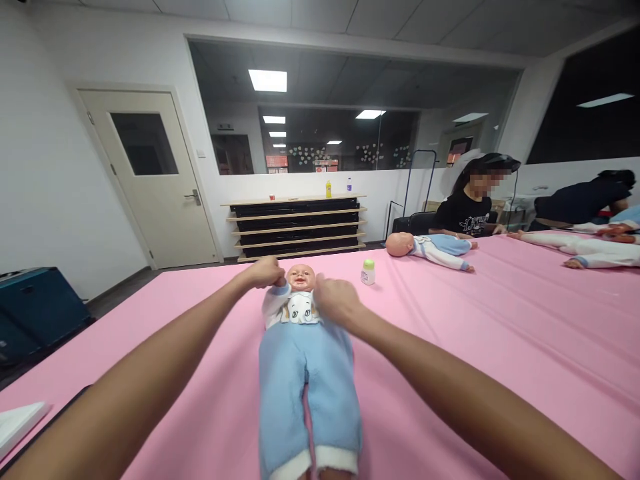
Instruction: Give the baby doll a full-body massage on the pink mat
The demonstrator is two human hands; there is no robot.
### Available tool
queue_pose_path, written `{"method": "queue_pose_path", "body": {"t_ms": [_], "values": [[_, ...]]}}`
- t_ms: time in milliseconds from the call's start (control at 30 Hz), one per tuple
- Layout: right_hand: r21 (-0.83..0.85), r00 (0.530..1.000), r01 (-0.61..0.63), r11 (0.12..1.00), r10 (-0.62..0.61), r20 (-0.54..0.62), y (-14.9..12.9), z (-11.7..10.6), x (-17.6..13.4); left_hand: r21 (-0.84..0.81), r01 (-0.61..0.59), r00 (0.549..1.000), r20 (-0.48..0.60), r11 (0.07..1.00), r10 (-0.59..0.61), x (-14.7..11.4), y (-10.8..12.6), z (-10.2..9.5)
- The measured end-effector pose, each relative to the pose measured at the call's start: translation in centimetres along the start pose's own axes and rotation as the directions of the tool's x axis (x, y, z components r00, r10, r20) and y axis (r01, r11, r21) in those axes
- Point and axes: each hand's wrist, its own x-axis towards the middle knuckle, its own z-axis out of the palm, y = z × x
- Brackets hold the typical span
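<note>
A baby doll (301,313) lies on its back on the pink-covered table, its head at the far end and its feet towards me. It wears light blue trousers (285,363) with white cuffs and a white top with an animal face on the chest. My left hand (267,272) is closed around the doll's hand at the end of a raised white sleeve (275,301). Beside the doll's head and shoulder, my right hand (336,300) is closed at the other arm, which it mostly hides; this hand is slightly blurred.
A small white bottle with a green cap (369,272) stands right of the doll. Farther right lie a second doll (430,248) and another in white (585,247). Two people sit or lean beyond the table. A white object (20,423) is at the near left.
</note>
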Motion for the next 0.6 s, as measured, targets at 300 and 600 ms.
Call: {"method": "queue_pose_path", "body": {"t_ms": [300,600], "values": [[0.443,0.819,-0.541,0.715,0.568,0.084,15.3,0.7,-2.9,-0.34,0.299,0.912,-0.172,0.891,-0.372,-7.1,-14.7,0.7],[0.58,0.802,-0.523,0.625,0.59,0.088,14.7,1.1,-1.2,-0.407,0.27,0.884,-0.255,0.873,-0.392,-7.1,-14.0,3.2]]}}
